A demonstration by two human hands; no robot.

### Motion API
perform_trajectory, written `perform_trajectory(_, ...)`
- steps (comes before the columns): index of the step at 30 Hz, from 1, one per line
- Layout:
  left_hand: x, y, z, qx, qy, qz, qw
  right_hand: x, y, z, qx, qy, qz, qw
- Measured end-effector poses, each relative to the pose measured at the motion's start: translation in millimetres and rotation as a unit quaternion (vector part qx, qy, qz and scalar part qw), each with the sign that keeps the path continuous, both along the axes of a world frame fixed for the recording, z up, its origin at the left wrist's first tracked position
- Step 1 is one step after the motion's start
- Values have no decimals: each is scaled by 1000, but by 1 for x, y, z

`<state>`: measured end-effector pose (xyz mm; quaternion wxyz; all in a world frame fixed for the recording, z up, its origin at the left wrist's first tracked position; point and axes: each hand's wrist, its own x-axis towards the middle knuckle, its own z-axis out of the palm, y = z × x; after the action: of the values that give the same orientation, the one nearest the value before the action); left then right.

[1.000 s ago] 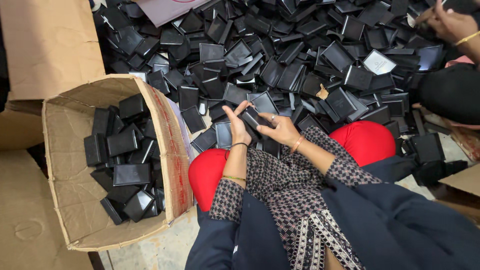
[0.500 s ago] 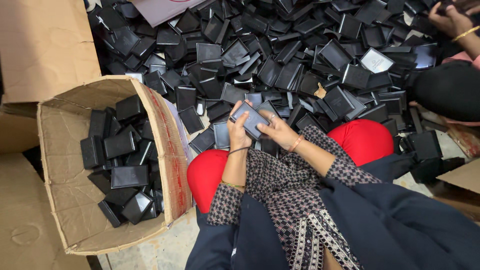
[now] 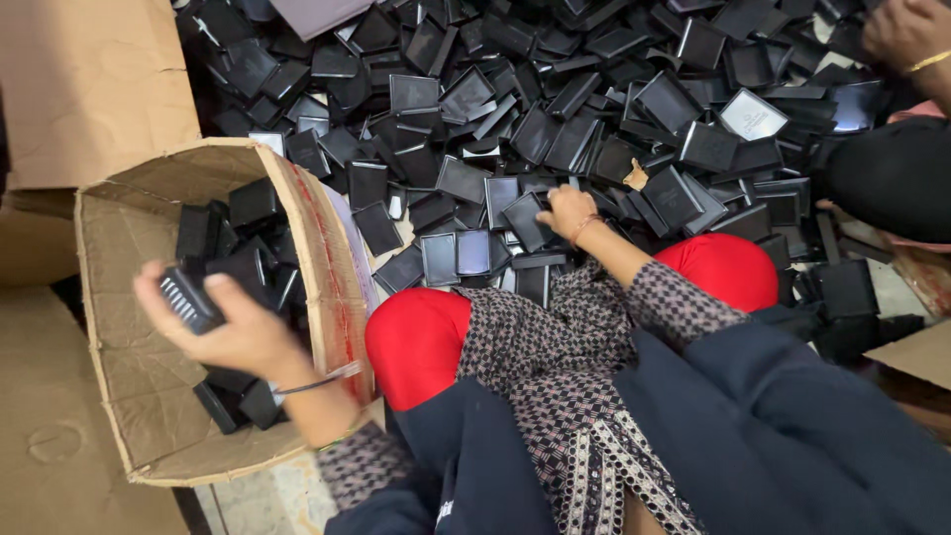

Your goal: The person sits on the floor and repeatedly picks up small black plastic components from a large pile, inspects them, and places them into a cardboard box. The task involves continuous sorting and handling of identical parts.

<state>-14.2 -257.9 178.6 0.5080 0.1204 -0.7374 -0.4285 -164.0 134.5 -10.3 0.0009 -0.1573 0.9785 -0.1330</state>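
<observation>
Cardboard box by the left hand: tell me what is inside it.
The cardboard box holds a loose heap of flat black cases. The left hand, gripping one black case over the opening, hides those beneath. Bare cardboard shows along the bottom.

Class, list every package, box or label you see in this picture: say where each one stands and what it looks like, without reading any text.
Cardboard box: lower left, open, brown, partly filled with black cases.
Black case: in the left hand over the box, flat, rectangular.
Pile of black cases: across the top, under the right hand.
Flat cardboard: upper left, plain brown.
</observation>
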Motion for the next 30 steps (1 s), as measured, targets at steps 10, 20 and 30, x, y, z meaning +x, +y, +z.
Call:
perform_trajectory(10,-67,148,-140,190,-259,-244,915,28,-12,16,-260,-93,-17,961)
perform_trajectory(20,-123,169,-207,766,-157,-319,535,-28,64,52,-215,38,54,974)
perform_trajectory(30,-135,183,-245,682,-200,-337,618,-186,121,103,-79,-68,-300,948)
